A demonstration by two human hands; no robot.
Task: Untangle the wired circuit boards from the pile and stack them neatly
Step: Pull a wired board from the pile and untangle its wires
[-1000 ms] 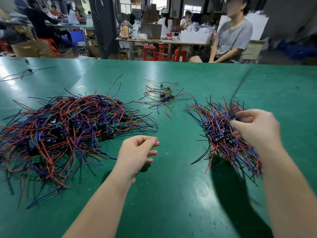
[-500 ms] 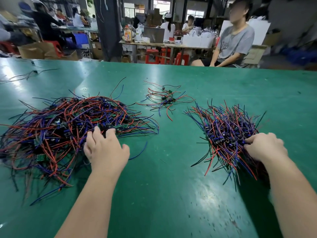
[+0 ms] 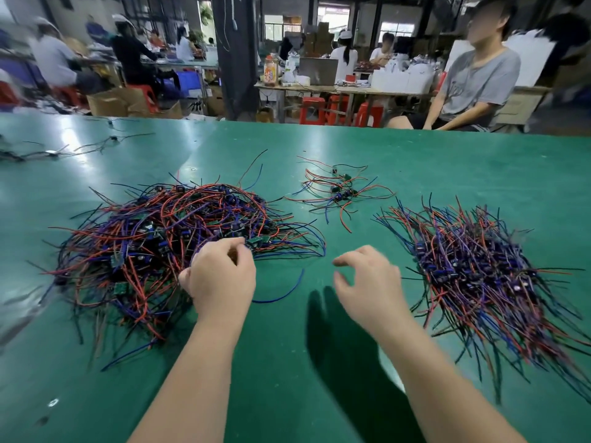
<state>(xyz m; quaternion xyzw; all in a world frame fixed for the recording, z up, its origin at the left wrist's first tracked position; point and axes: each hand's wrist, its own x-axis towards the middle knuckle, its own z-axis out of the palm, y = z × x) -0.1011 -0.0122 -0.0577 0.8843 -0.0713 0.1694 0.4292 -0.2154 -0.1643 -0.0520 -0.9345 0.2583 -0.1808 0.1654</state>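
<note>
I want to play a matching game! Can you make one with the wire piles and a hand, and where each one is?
Things:
1 tangled pile
2 sorted stack
3 small bunch
4 right hand

Places:
A far middle of the table
B right side of the table
C left side, with the left hand at its near edge
D over bare table between the two big heaps, holding nothing

Pairs: 1-C, 2-B, 3-A, 4-D

Whether the left hand (image 3: 220,276) grips wires (image 3: 150,231) is unclear.
</note>
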